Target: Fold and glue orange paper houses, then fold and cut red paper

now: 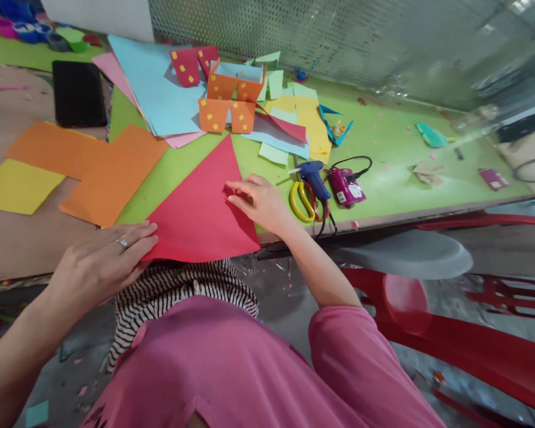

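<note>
A red paper folded into a triangle [203, 208] lies at the near edge of the green table [383, 148]. My left hand [102, 261] rests flat on its lower left corner, fingers stretched out, a ring on one finger. My right hand [261, 202] presses down on the paper's right edge with its fingers together and extended. Neither hand grips anything.
Orange sheets [102, 163] and a yellow sheet [15, 187] lie to the left, light blue and pink sheets [156, 89] behind. Orange and red paper boxes [229, 95] stand at the back. Yellow scissors [301, 199], a blue glue gun [314, 175], a pink device [345, 185]; red chairs [450, 333] right.
</note>
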Demonstrator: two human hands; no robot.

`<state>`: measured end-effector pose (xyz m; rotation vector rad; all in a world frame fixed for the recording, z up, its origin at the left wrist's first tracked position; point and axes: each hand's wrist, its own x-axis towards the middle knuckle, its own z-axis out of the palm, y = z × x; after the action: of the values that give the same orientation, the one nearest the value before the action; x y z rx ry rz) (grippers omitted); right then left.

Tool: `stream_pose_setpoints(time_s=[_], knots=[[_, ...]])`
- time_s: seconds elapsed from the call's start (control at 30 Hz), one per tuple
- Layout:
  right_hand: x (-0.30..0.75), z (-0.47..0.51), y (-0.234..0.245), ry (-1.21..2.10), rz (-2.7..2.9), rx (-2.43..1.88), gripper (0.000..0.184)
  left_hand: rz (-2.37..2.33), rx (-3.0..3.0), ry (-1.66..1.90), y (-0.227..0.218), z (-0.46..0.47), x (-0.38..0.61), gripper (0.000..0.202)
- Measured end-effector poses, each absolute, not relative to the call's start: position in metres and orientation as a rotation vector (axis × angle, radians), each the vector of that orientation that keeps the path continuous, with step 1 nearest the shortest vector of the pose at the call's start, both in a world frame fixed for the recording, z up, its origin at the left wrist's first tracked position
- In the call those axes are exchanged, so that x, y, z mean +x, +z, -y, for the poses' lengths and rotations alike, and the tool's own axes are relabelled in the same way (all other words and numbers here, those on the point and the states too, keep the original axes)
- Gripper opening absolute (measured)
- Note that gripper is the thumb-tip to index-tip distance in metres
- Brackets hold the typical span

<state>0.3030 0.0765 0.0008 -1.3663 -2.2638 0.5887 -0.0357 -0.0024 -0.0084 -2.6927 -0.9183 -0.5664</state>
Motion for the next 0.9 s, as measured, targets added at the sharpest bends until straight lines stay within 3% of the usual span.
stream_pose_setpoints(time_s=[0.17, 0.37, 0.6, 0.9], knots=[[0.302, -0.076, 0.005, 0.841, 2.314, -1.121, 0.032, 0.917, -2.707, -0.579, -0.007, 0.004, -0.035, 0.023], [0.320, -0.066, 0.011, 0.569, 2.290, -1.241, 0.024, 1.059, -2.684, -0.642, -0.012, 0.007, -0.034, 0.029], [0.345, -0.043, 0.012, 0.632, 2.531, -1.088, 0.055, 1.349, -2.550, -0.741, -0.013, 0.010, -0.030, 0.029], [0.334, -0.049, -0.005, 0.607, 2.490, -1.002, 0.030, 1.567, -2.564, -0.834, -0.012, 0.010, -0.028, 0.013]])
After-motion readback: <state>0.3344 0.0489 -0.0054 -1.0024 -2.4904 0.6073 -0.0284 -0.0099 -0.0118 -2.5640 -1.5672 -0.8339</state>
